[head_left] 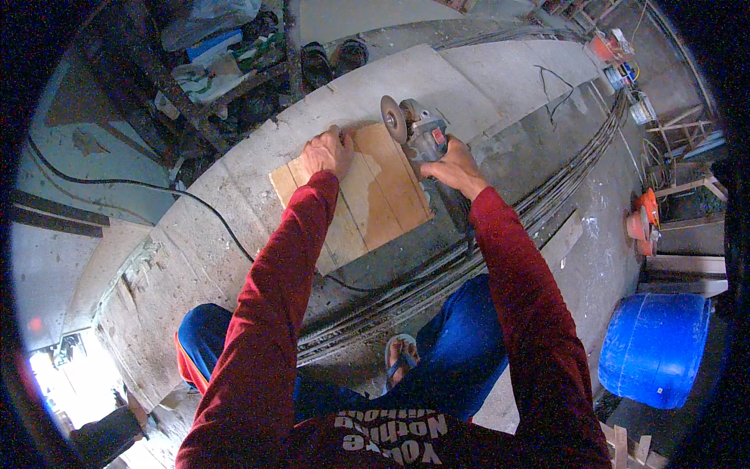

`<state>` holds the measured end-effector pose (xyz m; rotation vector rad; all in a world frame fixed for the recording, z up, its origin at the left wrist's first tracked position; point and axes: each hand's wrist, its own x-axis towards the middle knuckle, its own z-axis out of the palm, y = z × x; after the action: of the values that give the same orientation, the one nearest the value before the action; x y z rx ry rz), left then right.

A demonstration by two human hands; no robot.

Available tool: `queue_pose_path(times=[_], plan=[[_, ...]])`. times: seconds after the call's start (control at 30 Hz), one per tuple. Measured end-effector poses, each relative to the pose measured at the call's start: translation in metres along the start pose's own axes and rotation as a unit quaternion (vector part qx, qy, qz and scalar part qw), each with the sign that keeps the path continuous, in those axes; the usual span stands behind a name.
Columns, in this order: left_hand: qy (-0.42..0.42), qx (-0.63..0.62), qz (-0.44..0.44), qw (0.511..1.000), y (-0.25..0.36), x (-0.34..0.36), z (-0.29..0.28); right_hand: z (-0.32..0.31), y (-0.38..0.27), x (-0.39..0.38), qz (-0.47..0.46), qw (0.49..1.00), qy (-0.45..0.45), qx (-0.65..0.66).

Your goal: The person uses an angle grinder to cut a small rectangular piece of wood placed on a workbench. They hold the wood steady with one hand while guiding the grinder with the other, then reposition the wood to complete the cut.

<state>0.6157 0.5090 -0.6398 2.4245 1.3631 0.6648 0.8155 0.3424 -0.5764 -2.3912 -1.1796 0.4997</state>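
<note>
A flat wood-patterned tile (367, 205) with a darker, wet-looking patch lies at an angle on the dusty ground in front of me. My left hand (328, 153) holds it at its far left part, fingers curled at the far edge. My right hand (456, 166) is closed round the body of an angle grinder (427, 134) at the tile's right side. The grinder's round disc (394, 119) stands upright by the tile's far right corner; whether it touches the tile or is spinning I cannot tell.
Bundled long thin rods (516, 207) run diagonally between the tile and my legs. A black cable (223, 223) crosses the ground at left. A blue barrel (655, 349) stands at right, orange buckets (642, 223) beyond it. Shoes (348, 55) and a cluttered rack (226, 74) are at far left.
</note>
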Motion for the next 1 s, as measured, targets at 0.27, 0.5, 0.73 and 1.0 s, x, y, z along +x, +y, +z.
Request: queue_pose_path(times=[0.27,0.5,0.73,1.0], plan=[[-0.028,0.012,0.0,1.0,-0.003,0.003,0.0,0.004,-0.002,0.0,-0.007,0.999,0.037,0.035],[-0.023,0.006,-0.016,1.0,0.003,0.0,-0.004,0.002,-0.007,-0.001,0.008,0.999,0.032,0.014],[-0.01,0.005,-0.012,1.0,0.002,0.002,-0.002,-0.003,-0.009,-0.002,0.013,1.0,-0.008,0.024],[-0.018,0.001,-0.011,1.0,0.002,0.001,-0.004,0.0,-0.01,-0.005,0.016,0.999,0.028,0.021]])
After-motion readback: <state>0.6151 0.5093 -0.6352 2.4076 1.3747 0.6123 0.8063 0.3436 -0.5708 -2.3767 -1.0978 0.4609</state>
